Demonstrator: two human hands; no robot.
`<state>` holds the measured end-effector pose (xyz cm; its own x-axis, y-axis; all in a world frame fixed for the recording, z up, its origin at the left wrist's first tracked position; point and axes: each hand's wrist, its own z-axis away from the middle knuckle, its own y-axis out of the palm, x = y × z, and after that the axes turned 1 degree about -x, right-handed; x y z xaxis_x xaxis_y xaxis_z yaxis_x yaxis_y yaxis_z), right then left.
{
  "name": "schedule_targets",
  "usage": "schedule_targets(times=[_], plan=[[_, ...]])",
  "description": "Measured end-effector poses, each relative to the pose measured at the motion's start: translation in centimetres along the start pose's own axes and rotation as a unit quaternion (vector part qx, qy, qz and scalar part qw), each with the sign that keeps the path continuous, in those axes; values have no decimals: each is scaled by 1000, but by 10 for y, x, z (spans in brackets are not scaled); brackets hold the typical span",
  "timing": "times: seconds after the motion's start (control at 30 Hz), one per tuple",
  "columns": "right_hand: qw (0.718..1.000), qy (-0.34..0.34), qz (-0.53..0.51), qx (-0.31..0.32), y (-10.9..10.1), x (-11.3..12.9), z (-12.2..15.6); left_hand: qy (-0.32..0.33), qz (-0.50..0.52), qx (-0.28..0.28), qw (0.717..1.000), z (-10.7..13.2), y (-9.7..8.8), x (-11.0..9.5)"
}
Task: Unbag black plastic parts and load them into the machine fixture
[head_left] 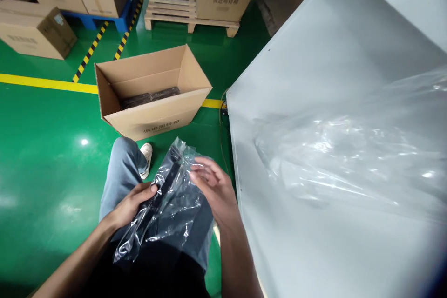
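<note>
A clear plastic bag (174, 205) lies across my lap with a long black strip-shaped item (164, 186) inside it. My left hand (134, 202) grips the bag and the black item from the left side, fingers closed round them. My right hand (213, 186) pinches the bag's upper right edge near its mouth. Both hands are low in the middle of the view, above my knee in grey trousers (122, 167).
An open cardboard box (153, 116) with dark items at its bottom stands on the green floor ahead. A white table (314, 79) at right carries a heap of clear plastic bags (349, 153). More cartons (35, 28), a wooden pallet (171, 2) and yellow floor lines lie beyond.
</note>
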<state>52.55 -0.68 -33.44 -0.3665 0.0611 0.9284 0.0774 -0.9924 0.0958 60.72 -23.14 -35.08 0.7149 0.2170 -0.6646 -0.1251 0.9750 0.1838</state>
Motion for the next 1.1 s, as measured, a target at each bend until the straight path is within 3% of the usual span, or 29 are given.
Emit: schedule_targets(times=[0.1, 0.3, 0.37, 0.5, 0.6, 0.7, 0.8, 0.87, 0.97, 1.1], plan=[[999, -9, 8, -32, 5, 2, -4, 9, -10, 10, 1000, 3, 0, 4], [998, 25, -50, -24, 1, -12, -12, 6, -2, 63, 998, 11, -1, 5], [993, 58, -100, -5, 0, -18, -15, -2, 19, 77, 997, 12, -1, 8], [981, 106, -160, 36, -1, -29, -19, -20, 49, 51, 997, 10, -5, 17], [978, 121, -163, 50, -3, -33, -21, -14, 76, 81, 994, 6, -8, 23], [981, 99, -154, 60, -8, -28, -16, -30, 125, 104, 986, 2, -11, 27], [991, 37, -99, 79, -13, -17, -7, -49, 160, 84, 982, -2, -14, 31], [998, 4, -35, 55, -12, -8, -1, -48, 156, 77, 984, -2, -15, 32], [999, -13, 10, -31, -4, -2, 2, -30, 137, 104, 985, 0, -15, 28], [990, 59, -113, -58, 3, -13, -7, -24, 131, 156, 979, 2, -12, 21]])
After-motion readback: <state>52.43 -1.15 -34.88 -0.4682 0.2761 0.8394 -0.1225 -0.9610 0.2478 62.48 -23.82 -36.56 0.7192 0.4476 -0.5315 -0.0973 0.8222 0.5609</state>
